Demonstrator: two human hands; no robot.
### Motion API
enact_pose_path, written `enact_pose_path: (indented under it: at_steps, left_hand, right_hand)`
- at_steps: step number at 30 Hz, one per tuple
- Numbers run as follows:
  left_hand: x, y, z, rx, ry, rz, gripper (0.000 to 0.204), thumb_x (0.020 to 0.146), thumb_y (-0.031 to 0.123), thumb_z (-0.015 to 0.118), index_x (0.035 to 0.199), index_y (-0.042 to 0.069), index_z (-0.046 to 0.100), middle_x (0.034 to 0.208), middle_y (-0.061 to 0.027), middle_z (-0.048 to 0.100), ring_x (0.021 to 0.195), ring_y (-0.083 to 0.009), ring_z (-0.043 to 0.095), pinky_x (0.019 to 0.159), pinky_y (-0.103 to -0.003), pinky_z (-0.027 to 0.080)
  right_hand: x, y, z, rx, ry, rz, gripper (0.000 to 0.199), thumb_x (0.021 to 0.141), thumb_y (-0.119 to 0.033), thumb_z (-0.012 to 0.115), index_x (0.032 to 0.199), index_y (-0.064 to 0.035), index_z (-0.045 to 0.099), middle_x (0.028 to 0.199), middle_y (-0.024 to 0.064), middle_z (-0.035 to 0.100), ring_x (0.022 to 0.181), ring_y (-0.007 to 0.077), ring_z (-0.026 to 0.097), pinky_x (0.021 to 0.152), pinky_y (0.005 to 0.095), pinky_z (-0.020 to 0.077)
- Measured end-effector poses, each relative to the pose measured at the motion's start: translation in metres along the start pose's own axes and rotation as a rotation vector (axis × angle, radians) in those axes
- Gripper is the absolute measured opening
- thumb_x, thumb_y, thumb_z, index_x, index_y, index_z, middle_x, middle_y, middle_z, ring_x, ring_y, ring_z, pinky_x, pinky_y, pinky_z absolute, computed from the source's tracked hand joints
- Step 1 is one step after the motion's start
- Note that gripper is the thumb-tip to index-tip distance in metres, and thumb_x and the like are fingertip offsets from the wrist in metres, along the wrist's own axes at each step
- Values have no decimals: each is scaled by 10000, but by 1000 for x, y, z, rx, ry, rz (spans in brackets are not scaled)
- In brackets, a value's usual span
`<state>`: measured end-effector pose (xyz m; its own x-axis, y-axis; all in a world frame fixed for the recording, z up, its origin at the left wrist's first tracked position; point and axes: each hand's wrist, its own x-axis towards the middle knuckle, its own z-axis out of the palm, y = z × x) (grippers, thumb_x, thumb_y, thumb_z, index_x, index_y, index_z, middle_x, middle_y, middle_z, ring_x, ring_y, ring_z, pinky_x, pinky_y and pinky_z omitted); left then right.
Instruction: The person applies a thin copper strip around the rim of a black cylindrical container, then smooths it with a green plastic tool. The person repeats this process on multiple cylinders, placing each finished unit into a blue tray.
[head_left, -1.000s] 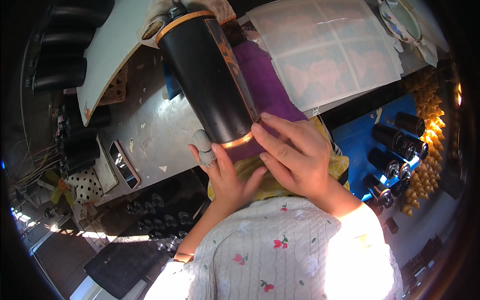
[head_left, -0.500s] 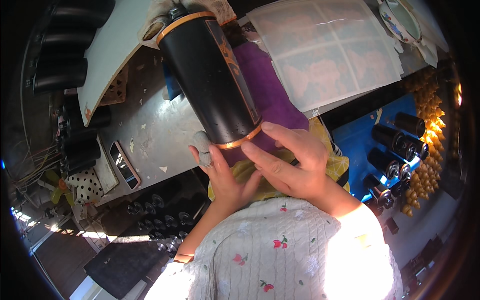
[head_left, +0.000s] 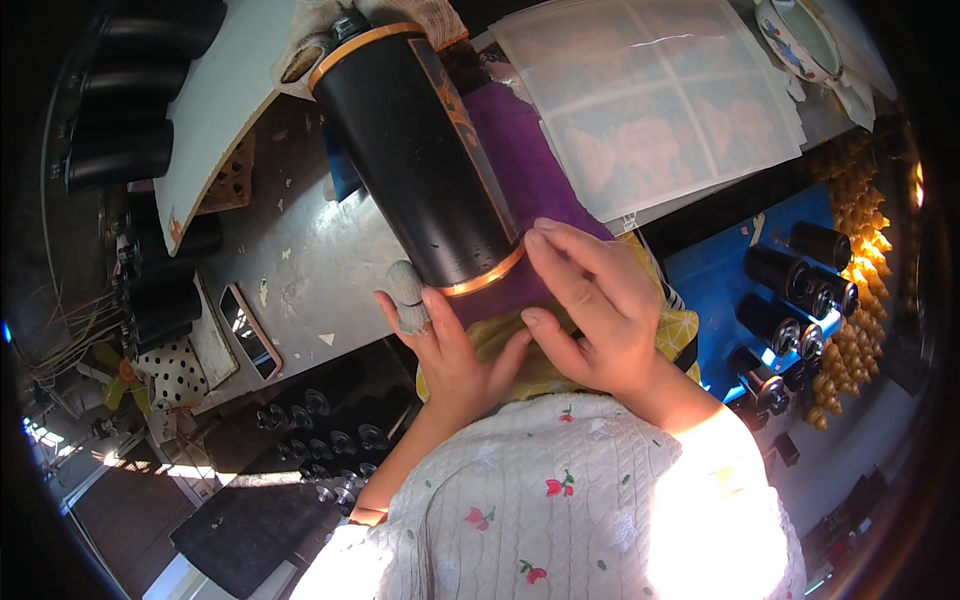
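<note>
A black cylindrical canister (head_left: 415,160) with copper-coloured bands at both ends lies tilted over a purple cloth (head_left: 530,160), with an orange design along its right side. At its near band my left hand (head_left: 452,355) rests with the thumb spread away and fingertips against the left edge. A grey ribbed cover (head_left: 406,292) sits on one of its fingers. My right hand (head_left: 605,315) has its fingers stretched out, the fingertips by the right end of the same band. Whether they press on it, I cannot tell. Nothing shows between the fingers of either hand.
Translucent printed sheets (head_left: 650,110) lie at the back right, near a white patterned bowl (head_left: 800,40). A phone (head_left: 250,330) lies on the metal table (head_left: 300,250) at left. Black canisters (head_left: 120,150) stand far left; smaller ones (head_left: 770,320) lie on a blue surface at right.
My right hand has shifted slightly up and right; its index fingertip has lifted off the copper band's front and its thumb has come apart. The left hand and canister have hardly moved.
</note>
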<state>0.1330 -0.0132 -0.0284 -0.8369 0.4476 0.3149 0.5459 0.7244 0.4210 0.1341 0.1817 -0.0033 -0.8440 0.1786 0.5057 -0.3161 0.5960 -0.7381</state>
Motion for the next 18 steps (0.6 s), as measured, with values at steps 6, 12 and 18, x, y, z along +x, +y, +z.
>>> enact_pose_path:
  at_steps: [6,12,18]
  left_hand:
    - [1,2,-2,-12,-27,11,1118,808,369,816,1525,-151,134,1529,-298,332,1414,-468,349,1140,-744,33]
    - [3,6,-2,37,-15,9,1113,802,360,822,1541,-118,141,1541,-286,324,1424,-468,338,1137,-749,50]
    - [4,13,-3,31,-12,-23,1105,785,347,830,1542,-100,161,1550,-293,310,1428,-456,336,1120,-770,84]
  right_hand:
    - [-1,3,-2,-25,-63,-18,520,711,-103,764,1223,-34,707,1180,92,712,786,228,639,687,315,543]
    - [1,4,-3,-6,-64,-31,522,697,-89,769,1213,-34,713,1187,95,711,776,227,637,679,312,538]
    - [0,3,-4,-13,-69,-21,519,667,-80,767,1182,-31,729,1176,93,719,763,218,635,665,298,538]
